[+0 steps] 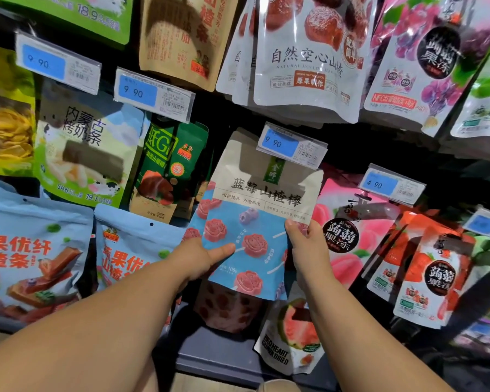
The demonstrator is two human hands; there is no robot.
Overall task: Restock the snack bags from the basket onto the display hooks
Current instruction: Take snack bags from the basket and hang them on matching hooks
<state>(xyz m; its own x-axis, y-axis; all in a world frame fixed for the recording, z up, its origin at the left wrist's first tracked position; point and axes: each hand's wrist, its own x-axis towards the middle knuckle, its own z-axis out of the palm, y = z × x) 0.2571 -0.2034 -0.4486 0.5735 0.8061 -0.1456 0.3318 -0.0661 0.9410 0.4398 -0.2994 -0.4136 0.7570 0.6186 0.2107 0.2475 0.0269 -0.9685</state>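
Dark shop display wall, crowded with hanging pouches and clear price-tag holders. At centre frame, held upright against the wall: snack bag (255,222), beige on top, blue below, printed with pink rose-shaped sweets. Top edge tucked behind a price tag (292,148) marked 9.90; hook hidden, so cannot tell whether hung on it or not.

Left hand (201,258) at the bag's lower left edge, thumb flat across the front, fingers out of sight behind, pinching the bag. Right hand (306,250) at the right edge, thumb on the front, fingers behind, likewise holding the bag. Both forearms bare, reaching in from the bottom of the frame.

Just left of the bag, green pouch (170,165); further left, milk-bar pouch (88,154) with a cow print. At lower left, light blue pouches (34,250). Right of centre, pink peach jelly pouch (351,230), then red strawberry pouches (430,275) at lower right. Below the held bag, guava pouch (292,340) near a grey ledge (218,357). At upper centre, white hawthorn pouch (309,58).
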